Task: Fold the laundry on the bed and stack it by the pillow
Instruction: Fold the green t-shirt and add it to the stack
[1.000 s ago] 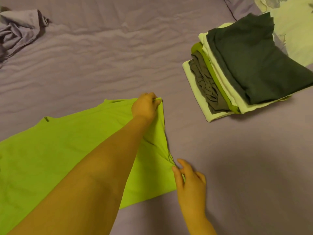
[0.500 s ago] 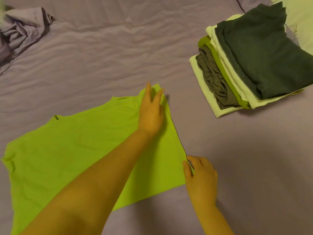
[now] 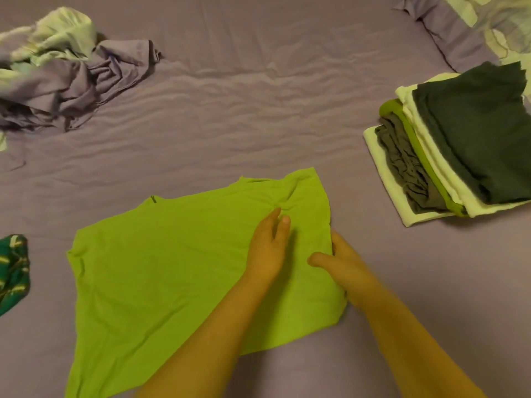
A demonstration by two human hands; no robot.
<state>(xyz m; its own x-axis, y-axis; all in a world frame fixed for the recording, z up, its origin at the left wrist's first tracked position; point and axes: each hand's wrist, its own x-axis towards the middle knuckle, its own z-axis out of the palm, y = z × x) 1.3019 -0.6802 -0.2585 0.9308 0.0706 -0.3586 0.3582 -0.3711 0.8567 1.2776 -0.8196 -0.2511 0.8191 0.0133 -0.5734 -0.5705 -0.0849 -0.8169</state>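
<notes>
Garment: a lime-green cloth shirt (image 3: 172, 268) lies spread flat on the purple bedsheet (image 3: 244, 110), at about 6 to 7 o'clock in the view, with its right part folded over and a small pucker of wrinkles near its upper right corner.
Left hand: the left hand (image 3: 268, 251) rests palm down on the folded right part of the shirt, fingers straight and held close together, tips pointing toward 12 o'clock just below the pucker.
Right hand: the right hand (image 3: 340, 261) sits at the shirt's right edge, at 3 o'clock from the left hand, thumb stretched out over the cloth; whether its other fingers pinch the edge cannot be told.
Stack: a pile of folded clothes (image 3: 448, 150), dark green on top over pale, lime and grey layers, lies at 2 o'clock, well apart from the shirt.
Pillow: a purple-edged patterned pillow (image 3: 465, 30) lies at 1 o'clock, just beyond the pile.
Unfolded heap: crumpled purple and pale green fabric (image 3: 66, 73) at 10 o'clock.
Other piece: a teal patterned cloth (image 3: 13, 271) at 9 o'clock, beside the shirt's left edge.
</notes>
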